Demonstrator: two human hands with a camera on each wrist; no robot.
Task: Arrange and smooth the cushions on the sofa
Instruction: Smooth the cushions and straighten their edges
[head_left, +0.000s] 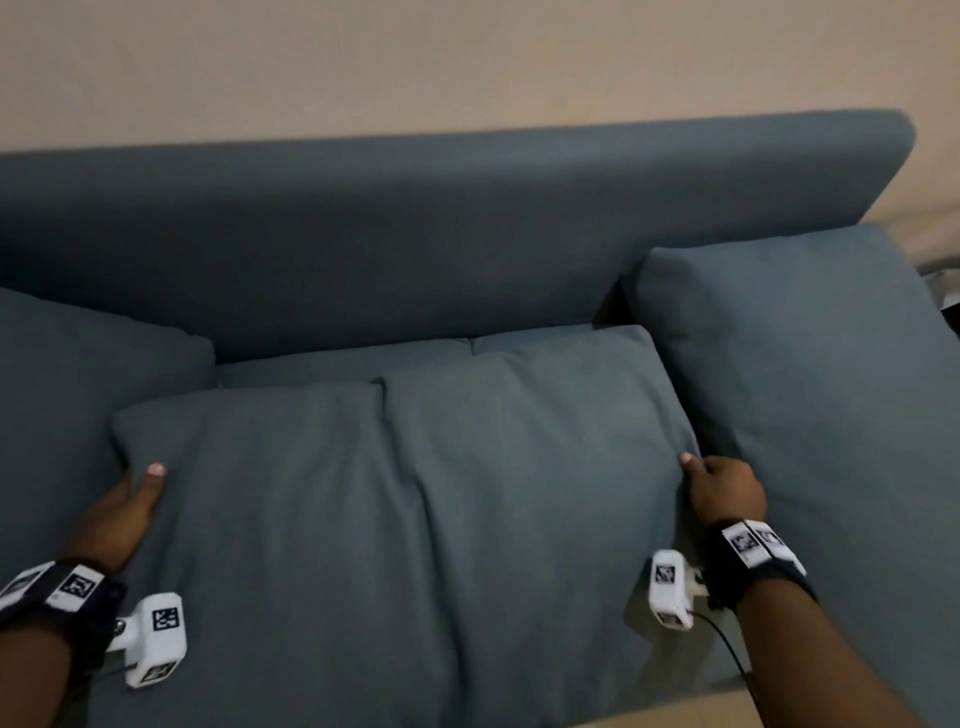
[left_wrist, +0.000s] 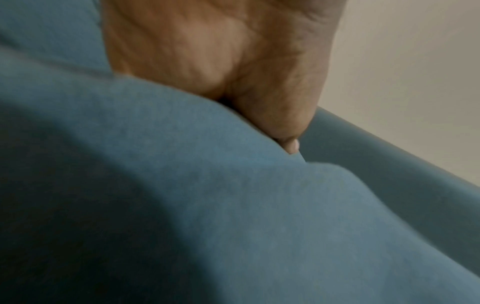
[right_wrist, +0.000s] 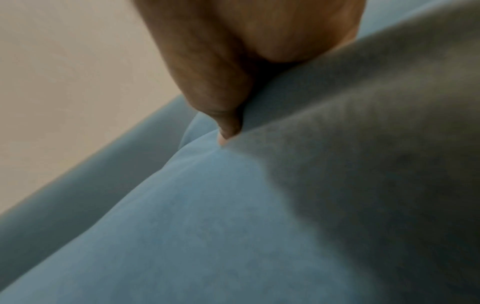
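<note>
A wide blue-grey cushion (head_left: 405, 493) lies flat across the sofa seat, creased down its middle. My left hand (head_left: 130, 506) grips its left edge, thumb on top and fingers hidden underneath. My right hand (head_left: 719, 491) grips the right edge the same way, thumb pressed on the fabric. In the left wrist view my left hand (left_wrist: 233, 78) has its thumb pushed into the cushion (left_wrist: 207, 205). In the right wrist view my right hand (right_wrist: 233, 67) digs its thumb into the cushion (right_wrist: 207, 226). The sofa backrest (head_left: 415, 234) stands bare behind.
A second blue cushion (head_left: 789, 374) leans tilted at the sofa's right end. Another cushion (head_left: 78, 374) sits at the left end. A beige wall (head_left: 467, 62) rises behind the backrest. A strip of floor shows at the bottom right.
</note>
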